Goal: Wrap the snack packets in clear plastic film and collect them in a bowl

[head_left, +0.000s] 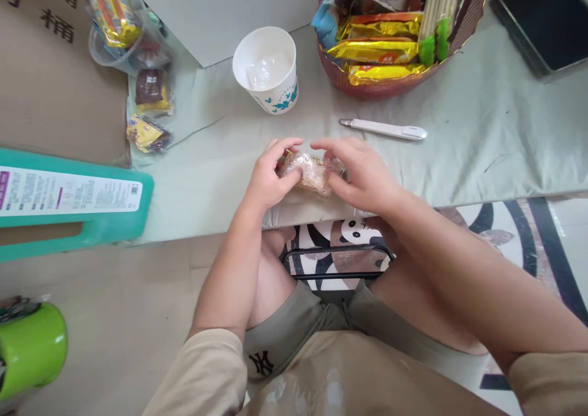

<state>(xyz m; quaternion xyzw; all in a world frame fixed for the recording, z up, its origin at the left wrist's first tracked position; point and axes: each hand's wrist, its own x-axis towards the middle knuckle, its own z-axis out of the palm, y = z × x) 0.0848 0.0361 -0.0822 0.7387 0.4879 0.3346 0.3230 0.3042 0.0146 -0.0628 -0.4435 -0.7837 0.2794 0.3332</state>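
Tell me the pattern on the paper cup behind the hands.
The paper cup is white with teal-blue flower prints low on its side; the head view shows it best.

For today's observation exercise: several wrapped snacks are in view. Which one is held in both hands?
The clear-wrapped brown snack at the table edge, gripped between the left hand and right hand. The others lie untouched, in the basket or at far left.

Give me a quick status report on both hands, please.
Left hand and right hand both gripping clear-wrapped snack at the table edge. Paper cup and white pen-like tool beyond, not touching.

Beige short sleeves, olive shorts (294, 330) bearing a black logo.
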